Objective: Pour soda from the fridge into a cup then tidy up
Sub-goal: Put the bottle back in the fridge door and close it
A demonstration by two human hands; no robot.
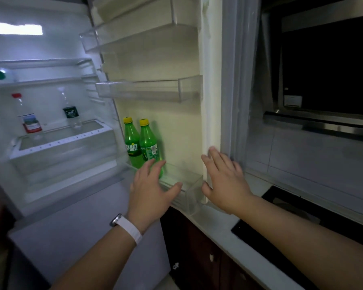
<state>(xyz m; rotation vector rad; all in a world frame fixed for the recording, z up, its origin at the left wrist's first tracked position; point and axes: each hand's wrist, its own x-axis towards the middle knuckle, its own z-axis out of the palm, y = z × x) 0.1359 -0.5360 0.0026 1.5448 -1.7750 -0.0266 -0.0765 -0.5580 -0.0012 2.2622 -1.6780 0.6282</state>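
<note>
Two soda bottles (144, 143) stand at frame centre in the lowest fridge door bin (189, 185). Left hand (153, 185) reaches toward them, fingers released. Right hand (224, 176), flat and ungrasping, steadies the door edge.

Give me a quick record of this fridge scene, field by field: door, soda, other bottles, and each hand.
fridge door: open, upper racks hold nothing visible
soda: two green bottles with yellow caps, upright side by side in the bottom door rack
inner shelf: two clear bottles, one red-capped
left hand: open, fingers spread, reaching at the right soda bottle
right hand: open, at the door's edge
</note>
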